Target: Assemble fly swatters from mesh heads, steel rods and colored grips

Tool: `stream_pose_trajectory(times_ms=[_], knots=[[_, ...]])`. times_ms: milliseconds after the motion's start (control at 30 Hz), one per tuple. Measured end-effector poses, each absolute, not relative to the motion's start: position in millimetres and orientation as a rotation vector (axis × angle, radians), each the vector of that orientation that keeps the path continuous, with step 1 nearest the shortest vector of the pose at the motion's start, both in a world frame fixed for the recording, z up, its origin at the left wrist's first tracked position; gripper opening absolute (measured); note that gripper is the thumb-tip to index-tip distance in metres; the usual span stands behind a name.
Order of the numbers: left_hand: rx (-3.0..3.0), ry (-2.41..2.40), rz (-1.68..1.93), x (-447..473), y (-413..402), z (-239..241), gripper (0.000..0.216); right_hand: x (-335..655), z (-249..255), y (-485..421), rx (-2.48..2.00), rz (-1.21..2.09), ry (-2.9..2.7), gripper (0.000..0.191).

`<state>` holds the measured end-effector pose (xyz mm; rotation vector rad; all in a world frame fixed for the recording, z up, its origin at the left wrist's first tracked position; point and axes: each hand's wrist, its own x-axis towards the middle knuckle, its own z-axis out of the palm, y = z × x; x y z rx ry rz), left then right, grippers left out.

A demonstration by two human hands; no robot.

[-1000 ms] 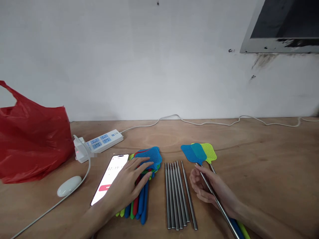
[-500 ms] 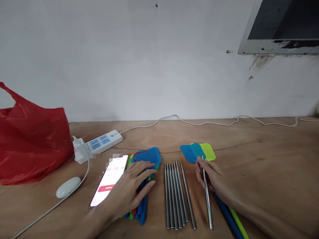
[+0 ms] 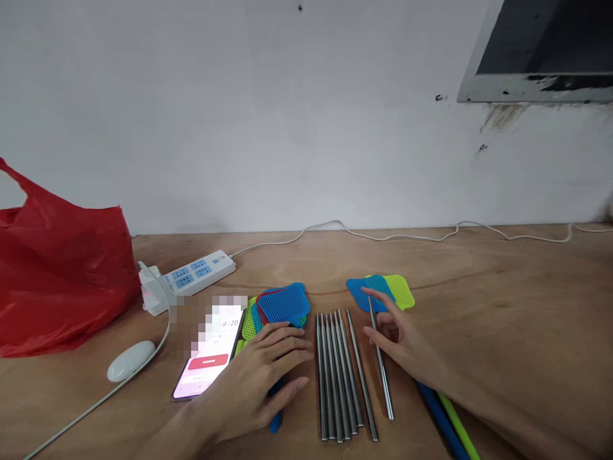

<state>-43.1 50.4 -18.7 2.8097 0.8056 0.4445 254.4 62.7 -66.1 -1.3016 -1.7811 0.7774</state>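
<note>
Fingers [image 3: 387, 300] parted, left hand [image 3: 261, 370] arches over swatters [image 3: 283, 304], right hand [image 3: 406, 342] curves at rightmost rod [image 3: 384, 378].

Pretty dim, flat light with darkened corners; could be overhead, hard to say. The phone screen [image 3: 208, 364] is glaring nearly white, with chunky pixelation over its upper left. Metal rods [image 3: 336, 383] catch thin glints, and the wall [image 3: 239, 140] goes dull grey at the sides.
</note>
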Motion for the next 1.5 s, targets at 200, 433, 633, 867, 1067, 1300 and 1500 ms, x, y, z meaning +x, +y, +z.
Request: stream_pose_trajectory(times_ms=[200, 433, 633, 867, 1067, 1300, 1500], knots=[[2.831, 0.777, 0.448, -42, 49, -20, 0.039, 254, -62, 59, -1.327, 0.362, -2.126, 0.012], [2.815, 0.761, 0.442, -42, 49, -20, 0.038, 254, -44, 53, -1.167, 0.298, -2.354, 0.005], [2.803, 0.784, 0.359, -40, 48, -19, 0.033, 256, -38, 45, -0.913, 0.466, -2.511, 0.024], [2.784, 0.795, 0.376, -39, 48, -20, 0.031, 255, -43, 41, -0.734, 0.336, -2.600, 0.053], [2.803, 0.797, 0.336, -39, 48, -21, 0.030, 256, -42, 44, -0.710, 0.276, -2.625, 0.060], [2.793, 0.797, 0.362, -40, 48, -20, 0.028, 259, -45, 49, -0.694, 0.283, -2.634, 0.056], [2.799, 0.792, 0.365, -39, 47, -20, 0.027, 259, -42, 48, -0.717, 0.322, -2.620, 0.048]])
